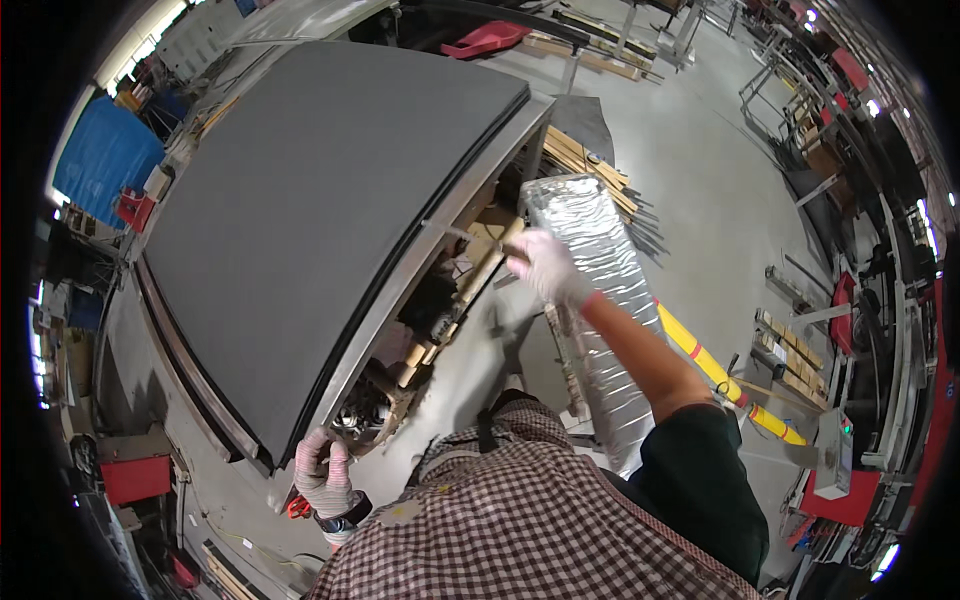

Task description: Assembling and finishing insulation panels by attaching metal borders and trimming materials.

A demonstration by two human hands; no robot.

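Big dark grey sheet (320,220) covers the desk (440,235), long axis running from near-left, by the person's body, up to far-right; its right edge w/ the metal rim is the line both hands work along. Right of that, a silver foil-wrapped duct (590,300) stands on the concrete floor (700,170), roughly parallel to the edge, just behind the right forearm. Under the desk edge: wooden battens (480,275) and dark clutter in the open frame. Right hand (540,262), white glove, is out ahead at mid-edge, fingers closed narrow on a thin rod-like tool (455,234) whose tip touches the rim; can't tell what the tool is. Left hand (322,475), striped glove, sits at the near corner, close to the body, curled on the sheet's corner edge, so a narrow grip there. Small red item (298,508) just beside the left wrist, too small to ID. Yellow post (715,370) lies on the floor further right, well apart. The foil duct crowds the right elbow's room.
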